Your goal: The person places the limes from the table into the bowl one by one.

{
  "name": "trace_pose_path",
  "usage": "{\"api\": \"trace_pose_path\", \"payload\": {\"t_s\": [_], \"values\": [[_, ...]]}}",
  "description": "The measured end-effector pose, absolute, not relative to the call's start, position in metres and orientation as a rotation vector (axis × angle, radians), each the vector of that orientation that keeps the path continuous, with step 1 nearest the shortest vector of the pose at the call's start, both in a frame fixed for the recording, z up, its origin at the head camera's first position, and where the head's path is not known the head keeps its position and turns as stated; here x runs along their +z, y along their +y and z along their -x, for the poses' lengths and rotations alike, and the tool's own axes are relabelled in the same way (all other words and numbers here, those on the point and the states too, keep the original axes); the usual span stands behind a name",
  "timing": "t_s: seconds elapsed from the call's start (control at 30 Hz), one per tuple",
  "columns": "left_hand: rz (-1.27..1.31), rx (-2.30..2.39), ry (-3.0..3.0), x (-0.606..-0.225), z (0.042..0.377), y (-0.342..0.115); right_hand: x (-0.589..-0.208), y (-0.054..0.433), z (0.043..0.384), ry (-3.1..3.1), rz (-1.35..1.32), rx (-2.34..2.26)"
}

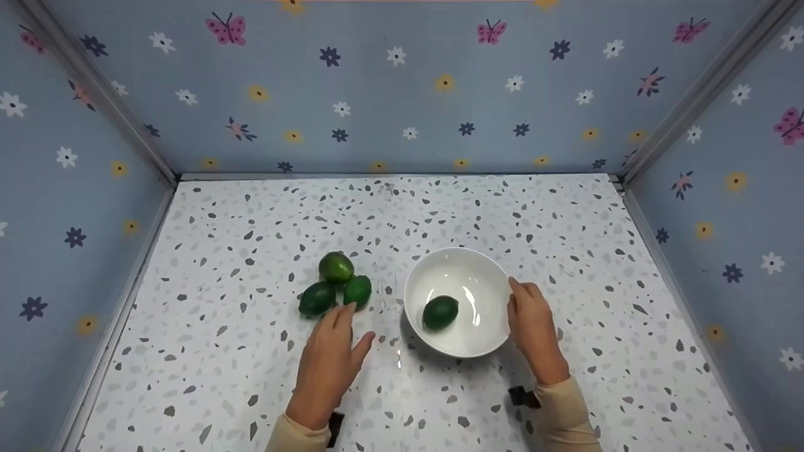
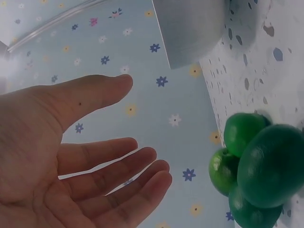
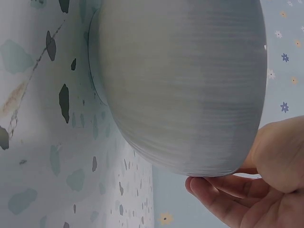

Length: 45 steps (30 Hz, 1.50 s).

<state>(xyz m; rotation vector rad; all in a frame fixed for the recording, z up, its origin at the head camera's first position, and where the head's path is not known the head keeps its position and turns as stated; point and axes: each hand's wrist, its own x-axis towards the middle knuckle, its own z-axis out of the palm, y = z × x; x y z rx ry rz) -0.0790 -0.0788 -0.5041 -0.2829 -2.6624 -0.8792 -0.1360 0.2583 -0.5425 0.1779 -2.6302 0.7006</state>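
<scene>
A white bowl (image 1: 461,276) stands on the speckled tabletop, with one dark green lime (image 1: 440,312) lying inside it. My right hand (image 1: 532,326) holds the bowl's right rim; in the right wrist view its fingers (image 3: 213,194) lie against the outer wall. To the left of the bowl sits a cluster of several limes, among them a lighter one (image 1: 336,268) at the back and a dark one (image 1: 317,299) at the left. My left hand (image 1: 330,361) hovers by the near side of this cluster, thumb spread and fingers extended, holding nothing. The left wrist view shows a large dark lime (image 2: 273,166) foremost.
Flowered blue panels (image 1: 402,94) wall the tabletop (image 1: 251,213) at the back and both sides. Grey metal trim (image 1: 100,94) runs along the corners. A black strap piece (image 1: 524,397) shows at the right wrist.
</scene>
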Motion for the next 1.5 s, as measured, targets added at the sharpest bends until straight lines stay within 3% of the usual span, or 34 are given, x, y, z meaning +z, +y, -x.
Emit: {"api": "trace_pose_path", "payload": {"t_s": [0.73, 1.5], "values": [[-0.022, -0.950, -2.768, -0.532, 0.107, -0.149, -0.545, 0.260, 0.137, -2.583, -0.224, 0.706], [-0.093, -1.194, -2.981, -0.565, 0.135, -0.163, -0.545, 0.259, 0.137, -2.601, -0.198, 0.725]]}}
